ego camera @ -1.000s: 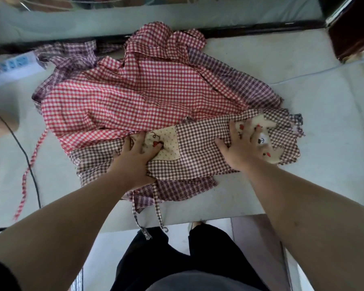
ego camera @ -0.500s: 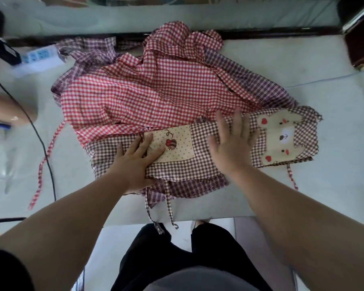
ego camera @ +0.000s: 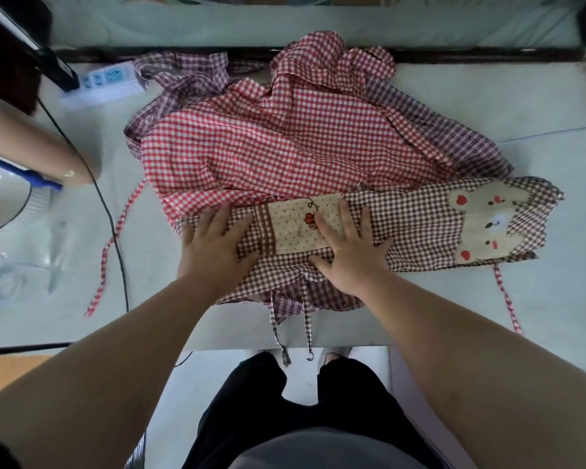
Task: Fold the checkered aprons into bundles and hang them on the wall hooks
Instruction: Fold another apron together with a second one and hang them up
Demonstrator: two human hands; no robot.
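Brown checkered apron [ego camera: 416, 225], folded strip, long axis left-to-right at tabletop [ego camera: 487, 96] front edge. Left hand [ego camera: 214, 245] flat on left end; right hand [ego camera: 349, 252] flat on middle; bear patch [ego camera: 484, 225] end lies right, nearer right hand.

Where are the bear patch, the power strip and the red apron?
bear patch [ego camera: 486, 225]: head view, on its face.
power strip [ego camera: 104, 78]: head view, on its blue sockets.
red apron [ego camera: 285, 147]: head view, on its middle cloth.
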